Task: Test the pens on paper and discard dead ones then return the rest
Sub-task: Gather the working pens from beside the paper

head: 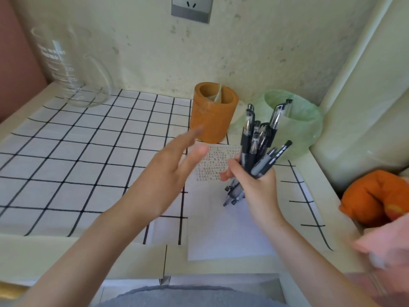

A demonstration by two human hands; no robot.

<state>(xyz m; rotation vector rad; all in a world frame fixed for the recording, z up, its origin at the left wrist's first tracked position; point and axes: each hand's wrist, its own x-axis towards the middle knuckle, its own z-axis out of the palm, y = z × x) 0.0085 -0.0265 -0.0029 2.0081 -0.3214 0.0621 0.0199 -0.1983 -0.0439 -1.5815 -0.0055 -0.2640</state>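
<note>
Checked cloth (77,151) covers the desk (33,251) against a pale wall. The paper (221,229) lies on it in front of me, its far end crowded with small test marks. Behind the paper stands the cup (212,116), split by a divider into 2 compartments. Just right of it is the green-lined bin (305,129).

My right hand (259,185) holds the pens (254,147) above the paper, fingers (228,173) curled tight round the middle of the bundle. My left hand (170,167) holds nothing. Its fingers are straight, spread and blurred, near the cup's front, and I can't tell whether they touch it.

The pens stand close to upright, with the long axis tilted a little to the right. Tips point down at the paper, clips and caps up toward the wall. They fan out at the top, and 2 at the right lean hard toward the bin.

I judge the testing done, and the step now is returning these to the cup. To do it well I'd steady the cup with my left hand and tap the tips level on the paper to close the fan. Then I'd carry the bundle over 1 compartment and lower it tips first. I'd let go only once the tips rest on the bottom, so the cup doesn't tip.
</note>
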